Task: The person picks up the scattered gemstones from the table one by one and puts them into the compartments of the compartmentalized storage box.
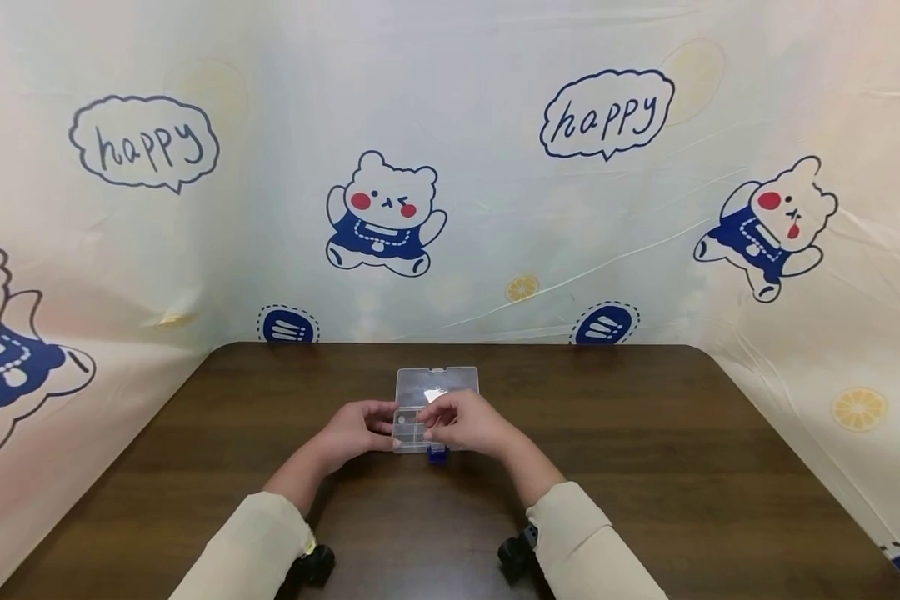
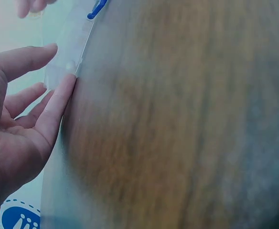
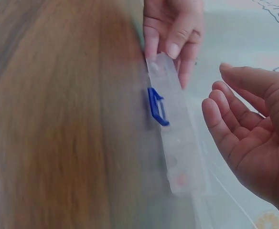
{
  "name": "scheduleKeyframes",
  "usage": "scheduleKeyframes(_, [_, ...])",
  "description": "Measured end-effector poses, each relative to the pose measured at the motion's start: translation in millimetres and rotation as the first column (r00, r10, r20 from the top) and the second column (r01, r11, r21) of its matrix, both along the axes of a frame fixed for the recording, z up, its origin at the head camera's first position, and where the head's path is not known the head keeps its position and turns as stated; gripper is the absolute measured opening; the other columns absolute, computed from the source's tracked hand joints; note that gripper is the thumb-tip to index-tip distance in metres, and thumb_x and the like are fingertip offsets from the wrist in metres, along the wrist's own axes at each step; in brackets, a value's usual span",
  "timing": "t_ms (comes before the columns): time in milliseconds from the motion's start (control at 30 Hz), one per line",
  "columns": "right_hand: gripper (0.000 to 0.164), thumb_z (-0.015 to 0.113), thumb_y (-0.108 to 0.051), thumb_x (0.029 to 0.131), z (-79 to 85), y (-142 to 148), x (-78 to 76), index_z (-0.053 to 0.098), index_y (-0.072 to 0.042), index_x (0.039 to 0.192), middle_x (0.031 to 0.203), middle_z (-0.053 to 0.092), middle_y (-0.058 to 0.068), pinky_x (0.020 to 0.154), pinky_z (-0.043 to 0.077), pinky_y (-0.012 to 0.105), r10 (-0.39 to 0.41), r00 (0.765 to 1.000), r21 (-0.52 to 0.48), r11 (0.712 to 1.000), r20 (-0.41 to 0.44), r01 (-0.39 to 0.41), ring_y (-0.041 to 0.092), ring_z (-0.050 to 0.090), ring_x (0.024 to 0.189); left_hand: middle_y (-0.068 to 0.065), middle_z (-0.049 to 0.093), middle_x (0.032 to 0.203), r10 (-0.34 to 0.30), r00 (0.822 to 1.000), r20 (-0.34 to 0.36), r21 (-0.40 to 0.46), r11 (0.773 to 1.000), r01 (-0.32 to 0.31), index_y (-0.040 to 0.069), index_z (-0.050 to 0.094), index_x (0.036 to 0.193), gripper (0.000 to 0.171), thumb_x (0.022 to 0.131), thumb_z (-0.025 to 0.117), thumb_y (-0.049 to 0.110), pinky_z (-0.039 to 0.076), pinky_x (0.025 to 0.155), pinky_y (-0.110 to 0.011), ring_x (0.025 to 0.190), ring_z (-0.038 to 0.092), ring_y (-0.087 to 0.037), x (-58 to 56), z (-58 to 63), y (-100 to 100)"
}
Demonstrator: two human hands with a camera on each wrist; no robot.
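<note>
A small clear plastic compartment box (image 1: 407, 447) lies on the table, its lid (image 1: 420, 379) swung up at the back. A blue latch (image 3: 153, 107) sits on the front edge. My left hand (image 1: 356, 433) holds the box's left end, with fingers at the edge and around the corner. Over the right part of the box hovers my right hand (image 1: 468, 423), thumb and fingers apart in the right wrist view; nothing shows between them. A small whitish piece (image 1: 402, 420) lies in a left compartment. Through the wall at the right end shows a blurred reddish spot (image 3: 181, 180).
The brown wooden table (image 1: 645, 467) extends around the box on all sides. Behind and beside it hangs a pale cloth (image 1: 487, 208) printed with bears. Dark wrist cameras (image 1: 315, 567) sit at both light sleeves.
</note>
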State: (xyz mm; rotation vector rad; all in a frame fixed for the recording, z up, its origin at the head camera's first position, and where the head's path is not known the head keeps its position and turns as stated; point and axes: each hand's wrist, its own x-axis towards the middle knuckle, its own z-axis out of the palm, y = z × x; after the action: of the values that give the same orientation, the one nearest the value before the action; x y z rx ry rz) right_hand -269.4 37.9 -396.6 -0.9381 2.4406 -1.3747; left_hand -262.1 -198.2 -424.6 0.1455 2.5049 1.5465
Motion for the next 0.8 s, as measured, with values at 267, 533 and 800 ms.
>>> scheduleKeyframes(267, [0.020,0.075,-0.009,0.086,6.5,29,3.9,0.073,-0.003,0.104,0.087,0.065,-0.001,0.069,0.053,0.029,-0.061,0.998,-0.021,0.998,-0.025,0.061,0.019,0.058,0.079,-0.008,0.066,0.113,0.006,1.000,-0.006,0.029,1.000,-0.006,0.002,0.059,0.130,0.061,0.074,0.084,0.005,0.055,0.085,-0.036,0.101,0.063,-0.022,4.0,1.4,1])
scheduleKeyframes(533, [0.021,0.077,-0.012,0.085,17.9,58,8.1,0.073,-0.010,0.105,0.098,0.067,0.007,0.074,0.054,0.030,-0.144,0.987,-0.056,0.989,-0.072,0.140,0.019,0.059,0.086,-0.010,0.065,0.118,0.061,0.995,-0.082,-0.017,0.998,-0.063,0.004,0.062,0.125,0.055,0.075,0.084,0.006,0.054,0.086,-0.037,0.104,0.063,-0.025,12.2,12.1,-3])
scheduleKeyframes(800, [0.029,0.078,-0.020,0.085,23.3,83,14.7,0.070,-0.011,0.111,0.106,0.065,0.006,0.082,0.054,0.037,-0.192,0.975,-0.070,0.980,-0.114,0.185,0.022,0.062,0.094,-0.004,0.065,0.116,0.065,0.991,-0.119,-0.069,0.995,-0.073,0.012,0.066,0.122,0.051,0.075,0.086,0.013,0.053,0.089,-0.041,0.105,0.062,-0.022,18.2,21.0,-4])
